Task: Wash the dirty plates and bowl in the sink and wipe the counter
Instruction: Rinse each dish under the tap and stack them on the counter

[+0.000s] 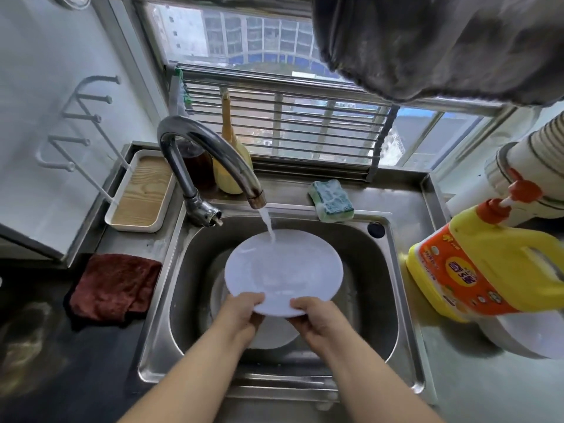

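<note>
I hold a white plate (283,267) over the steel sink (393,288), tilted under the water running from the tap (210,157). My left hand (241,312) grips the plate's near rim on the left, and my right hand (317,319) grips it on the right. The stream lands on the far part of the plate. Below it, more white dishes (274,334) lie on the sink bottom, mostly hidden. A soapy green and yellow sponge (331,201) rests on the sink's back ledge. A dark red cloth (114,286) lies on the counter to the left.
A yellow detergent bottle (488,264) with an orange pump stands at the right. A white dish (531,334) sits behind it on the right counter. A wood-lined tray (142,193) and bottles (229,160) stand at the back left. Grey fabric (442,44) hangs above.
</note>
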